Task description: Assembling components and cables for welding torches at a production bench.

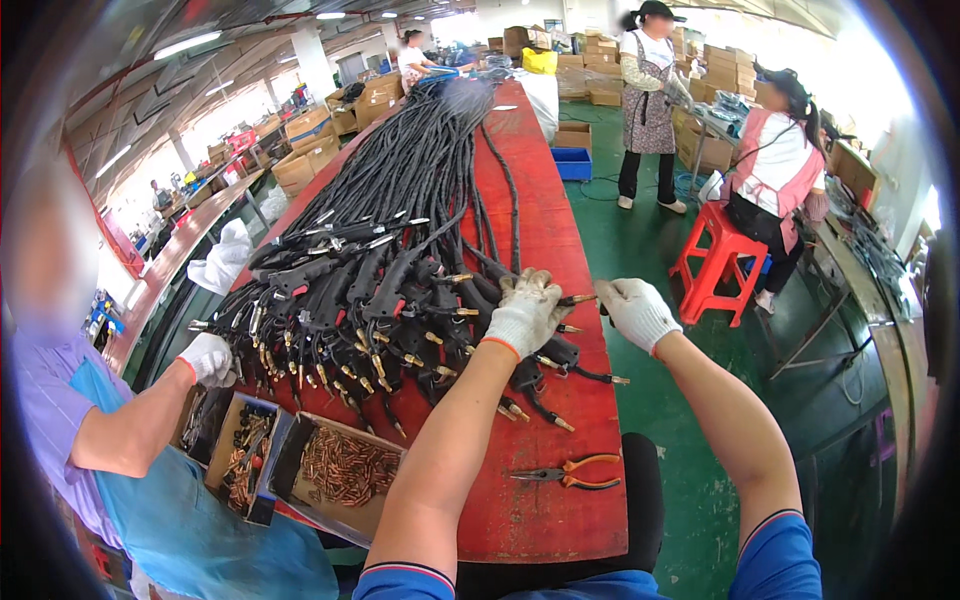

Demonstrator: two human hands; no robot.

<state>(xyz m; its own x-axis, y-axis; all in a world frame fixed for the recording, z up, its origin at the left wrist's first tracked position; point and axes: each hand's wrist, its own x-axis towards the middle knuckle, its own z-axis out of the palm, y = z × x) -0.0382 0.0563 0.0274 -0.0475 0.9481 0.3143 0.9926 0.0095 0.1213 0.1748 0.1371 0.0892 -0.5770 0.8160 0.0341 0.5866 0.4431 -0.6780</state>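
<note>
White knit gloves cover both of my hands. My left hand (524,312) is closed around a black welding torch (490,268), whose brass-coloured end (577,299) sticks out to the right past the fingers. Close beside that end, my right hand (640,314) has its thumb and fingertips pinched together; whatever lies between them is too small to tell. A large heap of similar welding torches (385,285) with black handles and brass ends covers the table in front and to the left. Their black cables (410,150) run away toward the far end.
Pliers with orange handles (570,473) lie on the red table (540,525). At the left stand a box of copper-coloured tips (340,465) and a box of small fittings (245,455). A co-worker's gloved hand (208,360) is by the heap. A red stool (718,262) holds a seated person.
</note>
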